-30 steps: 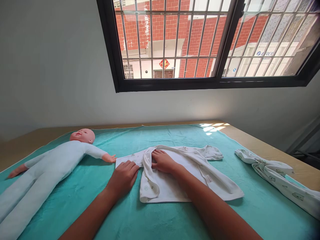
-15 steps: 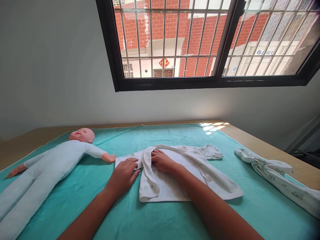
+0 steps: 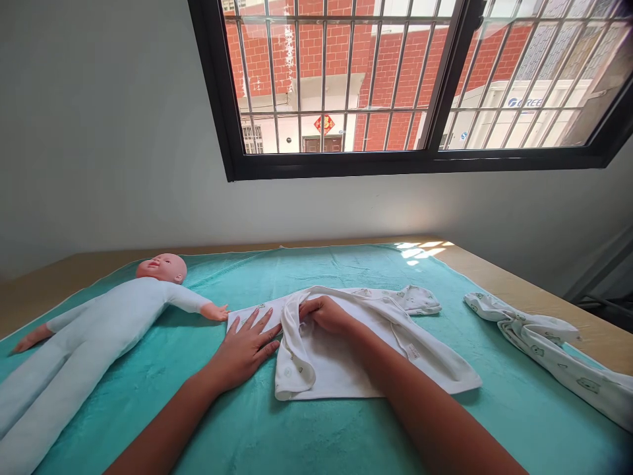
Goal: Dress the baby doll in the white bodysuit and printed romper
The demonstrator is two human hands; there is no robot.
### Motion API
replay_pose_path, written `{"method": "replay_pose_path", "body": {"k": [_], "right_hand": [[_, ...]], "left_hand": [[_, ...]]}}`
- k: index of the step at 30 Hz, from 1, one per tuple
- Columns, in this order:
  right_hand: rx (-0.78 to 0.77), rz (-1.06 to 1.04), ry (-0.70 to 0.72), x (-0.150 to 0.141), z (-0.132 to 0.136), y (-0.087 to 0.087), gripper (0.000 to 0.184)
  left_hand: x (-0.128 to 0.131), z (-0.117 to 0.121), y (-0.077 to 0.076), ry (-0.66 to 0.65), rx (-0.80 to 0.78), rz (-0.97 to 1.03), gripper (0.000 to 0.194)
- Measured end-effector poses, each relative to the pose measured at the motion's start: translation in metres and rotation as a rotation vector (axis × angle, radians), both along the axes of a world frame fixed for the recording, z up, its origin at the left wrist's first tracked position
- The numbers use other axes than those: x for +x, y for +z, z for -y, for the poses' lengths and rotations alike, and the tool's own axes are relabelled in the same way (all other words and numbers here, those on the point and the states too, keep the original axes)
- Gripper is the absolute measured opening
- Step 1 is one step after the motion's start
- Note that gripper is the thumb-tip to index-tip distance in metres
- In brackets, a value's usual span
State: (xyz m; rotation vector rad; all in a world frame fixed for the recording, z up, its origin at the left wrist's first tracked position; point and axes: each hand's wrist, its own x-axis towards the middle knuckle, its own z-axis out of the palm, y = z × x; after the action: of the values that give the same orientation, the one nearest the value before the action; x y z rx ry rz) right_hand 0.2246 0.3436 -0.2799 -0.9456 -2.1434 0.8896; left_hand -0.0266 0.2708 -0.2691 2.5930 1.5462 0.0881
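A white baby top (image 3: 341, 359) lies spread on the teal towel (image 3: 316, 422) in the middle of the table. My left hand (image 3: 246, 344) lies flat with fingers spread on its left sleeve, beside the doll's outstretched hand. My right hand (image 3: 327, 315) rests on the top's front and pinches a fold of the cloth near its left flap. A baby doll (image 3: 113, 313) in a pale bodysuit lies on its back at the left.
A second white printed garment (image 3: 548, 353) lies crumpled at the right, partly on the wooden table (image 3: 494, 277). A grey wall and a barred window (image 3: 395, 79) stand behind the table. The table's edge runs along the right.
My left hand has opened from a loose curl to flat, spread fingers on the sleeve. My right hand has drawn slightly back and gathered the cloth fold.
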Motion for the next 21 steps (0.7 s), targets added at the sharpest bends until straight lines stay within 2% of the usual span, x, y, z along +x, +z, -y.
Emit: {"method": "replay_pose_path", "body": {"k": [5, 7, 10, 15, 21], "right_hand": [[0.108, 0.086, -0.146, 0.010, -0.003, -0.002, 0.040], [0.161, 0.149, -0.151, 0.014, 0.000, 0.000, 0.038], [0.206, 0.266, -0.146, 0.020, 0.007, 0.003, 0.039], [0.177, 0.603, -0.206, 0.037, 0.017, 0.007, 0.064], [0.128, 0.618, -0.236, 0.072, 0.017, 0.010, 0.071]], "left_hand": [[-0.003, -0.004, -0.005, 0.097, 0.057, 0.024, 0.051], [-0.006, -0.007, -0.008, 0.137, 0.081, 0.032, 0.050], [-0.011, -0.010, -0.011, 0.128, 0.114, 0.024, 0.050], [-0.013, -0.008, -0.011, 0.111, 0.124, 0.017, 0.051], [-0.010, -0.006, -0.007, 0.119, 0.094, 0.021, 0.049]]}}
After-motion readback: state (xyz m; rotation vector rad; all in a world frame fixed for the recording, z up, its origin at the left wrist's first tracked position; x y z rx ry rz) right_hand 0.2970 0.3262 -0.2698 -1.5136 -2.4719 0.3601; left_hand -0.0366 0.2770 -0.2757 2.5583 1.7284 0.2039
